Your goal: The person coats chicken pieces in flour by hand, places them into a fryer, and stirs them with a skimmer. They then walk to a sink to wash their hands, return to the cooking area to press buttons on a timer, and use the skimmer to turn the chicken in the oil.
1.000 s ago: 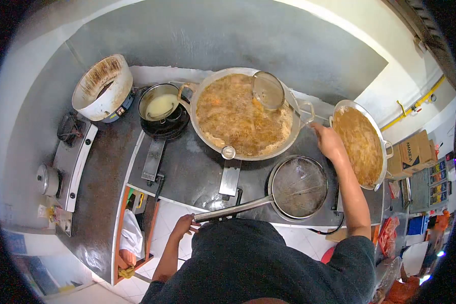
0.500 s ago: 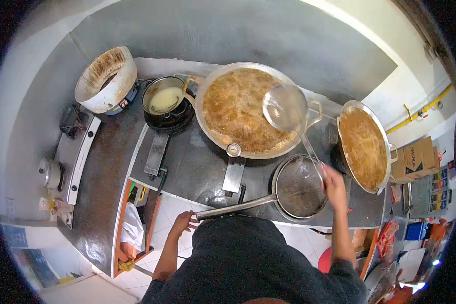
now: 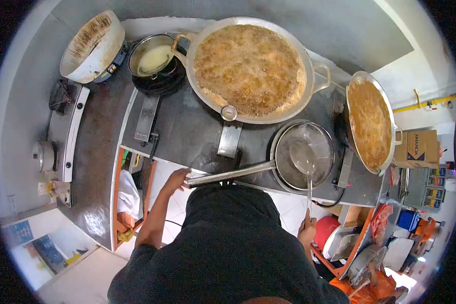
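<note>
My left hand (image 3: 177, 180) is closed on the end of the long handle of a large round strainer (image 3: 321, 149). Its mesh bowl sits over a metal basin (image 3: 275, 175) near the counter's front edge. With my right hand (image 3: 307, 229) I grip the thin handle of a skimmer (image 3: 301, 154), whose round head lies within the strainer's rim. Beyond them stands a big wok (image 3: 309, 101) full of bubbling brown oil with food pieces frying in it. A round thermometer dial (image 3: 229, 113) is at the wok's near rim.
A second wok (image 3: 394, 126) of brown oil stands right, near a cardboard box (image 3: 419, 147). To the left are a small pot (image 3: 131, 63) with pale liquid, a stained metal ring (image 3: 93, 48) and a lidded pot (image 3: 44, 156). Metal burner parts (image 3: 230, 139) project toward the counter's front.
The skimmer has come from above the big wok back toward me, its head now at the strainer. My right hand has drawn down and back. The camera view has shifted.
</note>
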`<state>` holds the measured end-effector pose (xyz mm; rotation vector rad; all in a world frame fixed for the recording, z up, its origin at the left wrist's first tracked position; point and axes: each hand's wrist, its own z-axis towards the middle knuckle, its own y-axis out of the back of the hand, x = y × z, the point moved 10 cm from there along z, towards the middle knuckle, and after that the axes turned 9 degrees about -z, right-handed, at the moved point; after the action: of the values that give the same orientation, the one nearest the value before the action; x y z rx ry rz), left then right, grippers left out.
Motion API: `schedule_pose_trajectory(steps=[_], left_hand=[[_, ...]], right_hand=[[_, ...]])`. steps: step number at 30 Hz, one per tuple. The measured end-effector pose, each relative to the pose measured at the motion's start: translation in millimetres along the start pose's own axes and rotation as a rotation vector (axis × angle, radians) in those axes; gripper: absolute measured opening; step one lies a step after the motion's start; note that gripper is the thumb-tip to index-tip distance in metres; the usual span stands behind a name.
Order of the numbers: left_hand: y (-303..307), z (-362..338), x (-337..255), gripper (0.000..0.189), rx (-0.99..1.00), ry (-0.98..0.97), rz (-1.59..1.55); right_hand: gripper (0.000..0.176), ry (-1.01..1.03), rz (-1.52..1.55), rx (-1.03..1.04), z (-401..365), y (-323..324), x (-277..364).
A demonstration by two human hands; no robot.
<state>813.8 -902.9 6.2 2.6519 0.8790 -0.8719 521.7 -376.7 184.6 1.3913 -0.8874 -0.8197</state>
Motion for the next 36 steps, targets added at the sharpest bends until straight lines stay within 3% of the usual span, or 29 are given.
schedule_pose_trajectory(steps=[2, 6, 9, 11, 13, 16, 18, 21, 24, 28, 32, 33, 36], left_hand=[[2.8, 6.3, -6.1, 0.050, -0.005, -0.027, -0.009], [3.2, 8.5, -8.8, 0.050, -0.002, -0.036, 0.015], [2.2, 3.8, -4.3, 0.051, -0.026, -0.030, -0.036], [-3.7, -5.3, -8.1, 0.052, -0.004, -0.038, -0.050], [-1.8, -0.5, 1.4, 0.054, 0.034, -0.074, -0.053], [-2.1, -9.3, -1.4, 0.056, 0.038, -0.018, -0.067], [1.7, -12.6, -2.5, 0.058, 0.015, -0.020, -0.077], [10.8, -13.9, 4.1, 0.055, -0.021, -0.032, -0.085], [14.1, -24.7, 12.4, 0.047, -0.028, -0.027, -0.160], [17.6, -23.5, 35.9, 0.049, -0.012, 0.017, -0.166], [17.5, -25.2, 38.9, 0.050, -0.031, 0.040, -0.165], [16.1, -25.6, 37.0, 0.050, -0.034, 0.050, -0.161], [10.8, -28.5, 22.9, 0.049, -0.009, 0.029, -0.145]], right_hand=[[0.060, 0.023, -0.018, 0.023, 8.0, 4.7, 3.9], [0.053, 0.075, 0.197, -0.191, 17.4, 36.9, 30.2], [0.049, -0.066, 0.473, -0.223, 55.1, 59.9, 68.4], [0.047, -0.230, 0.757, -0.021, 104.6, 76.9, 119.0], [0.048, -0.190, 1.182, 0.135, 151.8, 88.3, 187.5], [0.044, -0.252, 1.855, 0.651, 194.1, 104.6, 301.3], [0.041, -0.194, 2.022, 0.979, 207.7, 97.4, 352.4], [0.046, -0.186, 2.141, 1.237, 206.7, 89.3, 404.3], [0.048, -0.275, 2.480, 1.532, 193.0, 82.9, 429.2], [0.049, -0.367, 2.613, 1.699, 191.3, 72.1, 425.6], [0.055, -0.711, 2.631, 1.510, 213.3, 52.7, 416.4], [0.031, -0.641, 2.546, 1.414, 224.1, 46.8, 420.3], [0.021, -0.646, 2.522, 1.238, 241.2, 32.9, 440.3]])
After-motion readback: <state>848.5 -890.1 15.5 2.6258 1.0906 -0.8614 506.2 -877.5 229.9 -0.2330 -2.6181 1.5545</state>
